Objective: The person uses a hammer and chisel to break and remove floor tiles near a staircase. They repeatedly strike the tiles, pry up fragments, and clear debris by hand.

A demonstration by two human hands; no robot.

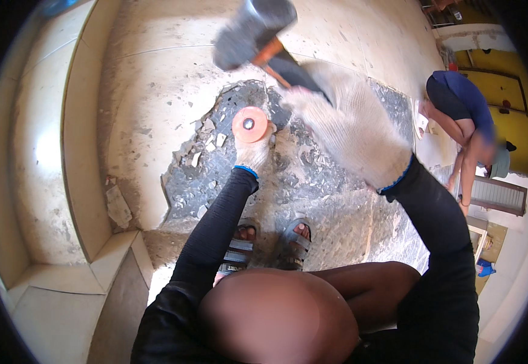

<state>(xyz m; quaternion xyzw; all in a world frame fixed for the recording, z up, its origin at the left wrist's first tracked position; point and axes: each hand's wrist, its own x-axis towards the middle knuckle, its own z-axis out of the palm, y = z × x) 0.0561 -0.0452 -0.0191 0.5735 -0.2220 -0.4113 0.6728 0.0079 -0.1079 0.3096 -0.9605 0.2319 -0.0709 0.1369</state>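
My right hand point(355, 124), in a white knit glove with a blue cuff, is closed around the handle of a club hammer point(249, 36). The hammer's dark head is raised at the top of the view, blurred by motion, with orange on the handle near it. Lower and to the left, my gloved left hand point(252, 156) grips a chisel point(250, 123) with a round orange hand guard. Seen from above, its metal striking end is at the guard's centre; the shaft and tip are hidden. Around it lies a broken patch of floor point(185, 185), dark grey and strewn with tile chips.
Pale floor tiles point(155, 67) border the broken patch. A raised tiled ledge point(88, 151) runs along the left. My sandalled feet point(297, 239) stand close below the chisel. At the right, another person point(464, 103) bends over near a yellow wall point(506, 142).
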